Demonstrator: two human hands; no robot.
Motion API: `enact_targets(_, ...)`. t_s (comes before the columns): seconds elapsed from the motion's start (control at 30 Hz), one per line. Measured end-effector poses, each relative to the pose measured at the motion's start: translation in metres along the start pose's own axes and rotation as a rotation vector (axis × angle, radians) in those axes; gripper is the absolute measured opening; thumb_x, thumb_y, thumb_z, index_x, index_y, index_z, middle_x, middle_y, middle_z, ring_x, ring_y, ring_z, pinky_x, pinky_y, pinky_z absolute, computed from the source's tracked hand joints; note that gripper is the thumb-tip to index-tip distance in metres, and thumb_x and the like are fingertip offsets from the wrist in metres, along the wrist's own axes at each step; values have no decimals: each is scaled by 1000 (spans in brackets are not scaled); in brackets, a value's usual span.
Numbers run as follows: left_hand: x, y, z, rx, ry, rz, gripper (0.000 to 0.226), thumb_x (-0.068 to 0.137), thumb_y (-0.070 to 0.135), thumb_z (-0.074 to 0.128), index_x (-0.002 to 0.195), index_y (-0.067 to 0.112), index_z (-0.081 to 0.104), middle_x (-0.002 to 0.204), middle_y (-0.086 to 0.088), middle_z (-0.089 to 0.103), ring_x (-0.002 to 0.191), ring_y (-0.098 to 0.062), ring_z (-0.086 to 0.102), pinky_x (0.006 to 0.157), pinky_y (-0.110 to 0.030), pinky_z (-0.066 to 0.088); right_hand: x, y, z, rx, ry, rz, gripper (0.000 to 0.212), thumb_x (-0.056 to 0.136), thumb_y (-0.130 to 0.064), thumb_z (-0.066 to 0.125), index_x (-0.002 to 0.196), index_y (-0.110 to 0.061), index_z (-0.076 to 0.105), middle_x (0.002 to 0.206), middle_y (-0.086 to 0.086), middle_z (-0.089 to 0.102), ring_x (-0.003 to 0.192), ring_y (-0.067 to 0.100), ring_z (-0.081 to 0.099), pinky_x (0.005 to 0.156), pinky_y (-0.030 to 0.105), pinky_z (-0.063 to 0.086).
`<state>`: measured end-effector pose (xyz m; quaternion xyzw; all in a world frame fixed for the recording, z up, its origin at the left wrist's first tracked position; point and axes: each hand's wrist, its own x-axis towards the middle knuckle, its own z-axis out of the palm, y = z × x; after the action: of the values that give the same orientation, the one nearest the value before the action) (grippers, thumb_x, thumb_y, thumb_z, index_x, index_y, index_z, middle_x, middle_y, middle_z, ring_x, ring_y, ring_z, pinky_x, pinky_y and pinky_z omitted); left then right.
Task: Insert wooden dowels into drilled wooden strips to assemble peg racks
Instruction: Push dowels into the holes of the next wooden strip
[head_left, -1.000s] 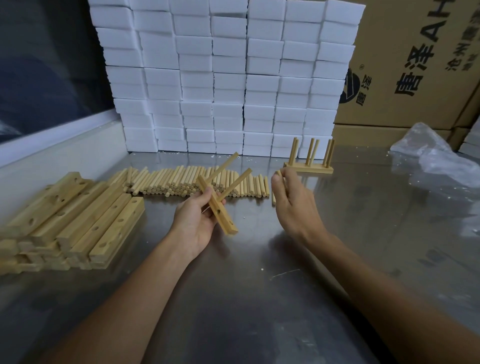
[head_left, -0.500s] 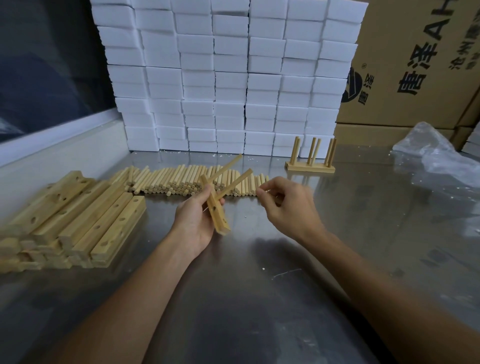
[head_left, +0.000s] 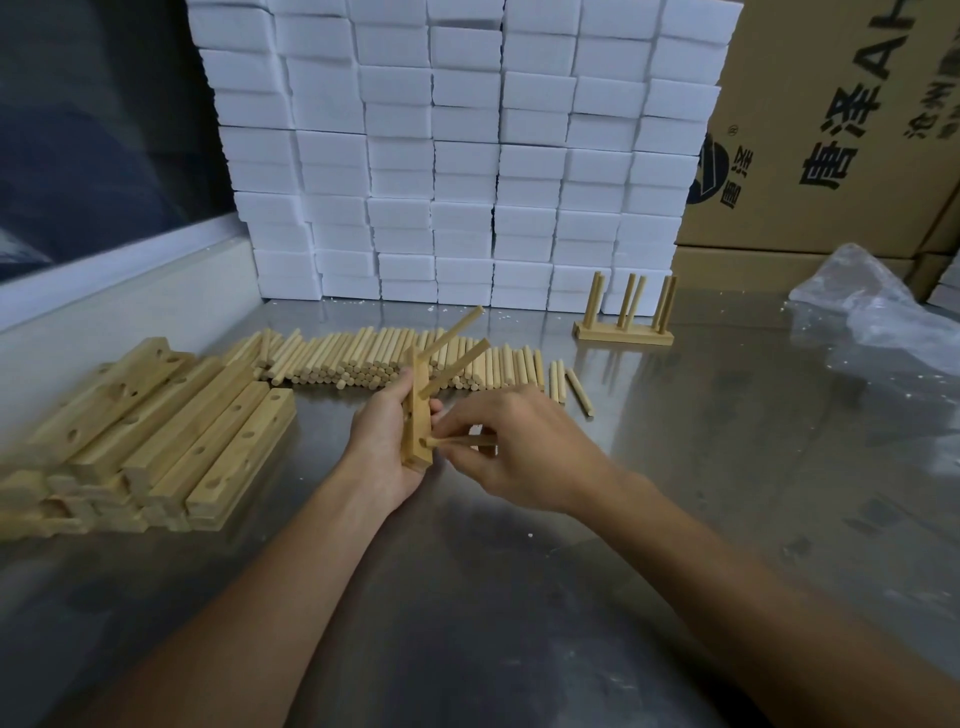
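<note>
Above the surface (head_left: 519, 597), a strip (head_left: 416, 415) is gripped by the left hand (head_left: 387, 447); a dowel (head_left: 457, 442), pinched by the right hand (head_left: 524, 452), should be kept square to its hole.

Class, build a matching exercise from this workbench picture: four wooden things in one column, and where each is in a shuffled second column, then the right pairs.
Things:
1. drilled strip with two dowels
2. single dowel
3. finished peg rack
4. stack of drilled strips

Places:
A. lying at the left of the steel table
B. pinched in the right hand, its tip at the strip's lowest hole
C. held in the left hand
D. standing in front of the white foam blocks

Pairs: 1-C, 2-B, 3-D, 4-A
</note>
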<state>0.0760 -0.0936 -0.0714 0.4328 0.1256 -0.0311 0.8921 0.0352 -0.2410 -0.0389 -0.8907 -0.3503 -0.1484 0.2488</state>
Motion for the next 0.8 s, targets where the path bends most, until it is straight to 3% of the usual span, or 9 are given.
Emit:
enact_targets(0.07,0,0,0,15,-6,-4,30,100,35,53,112,9,60,67,-5,52,55,-17,51,44,-24,45,0,-3,0,-21,-8,-5,16,90,-28,67,104,-25,75,104,-11,73,96,16,66,80,40,53)
enact_targets(0.27,-4,-2,3,66,-2,-13,43,100,34,55,128,3,62,94,-14,57,67,-22,54,56,-31,44,1,-9,-6,-200,-49,-64,15,89,-25,63,98,-28,74,95,-13,69,84,14,62,64,31,49)
enact_targets(0.37,-6,-3,6,67,0,-16,37,100,33,54,124,6,63,83,-10,59,60,-20,54,45,-23,43,4,-13,-9,-290,-105,-87,13,89,-22,60,94,-24,72,91,-8,68,84,19,61,65,36,52)
enact_targets(0.53,-10,-7,11,73,38,-29,22,99,32,56,98,11,62,60,-3,54,44,-17,49,39,-20,37,9,-19,-13,-383,-173,-76,16,87,-20,57,96,-26,70,93,-1,67,89,26,60,69,41,52)
enact_targets(0.63,-12,-6,12,72,53,-29,25,99,30,56,82,13,59,51,-1,51,36,-15,46,35,-18,32,8,-20,-13,-371,-188,-40,16,87,-22,57,95,-26,70,90,-2,68,88,25,60,71,40,51)
enact_targets(0.8,-14,-8,14,68,41,-29,29,100,27,55,75,12,57,47,0,49,30,-12,42,31,-13,28,8,-20,-11,-366,-173,11,11,89,-28,55,78,-24,56,82,2,63,80,29,58,66,35,47)
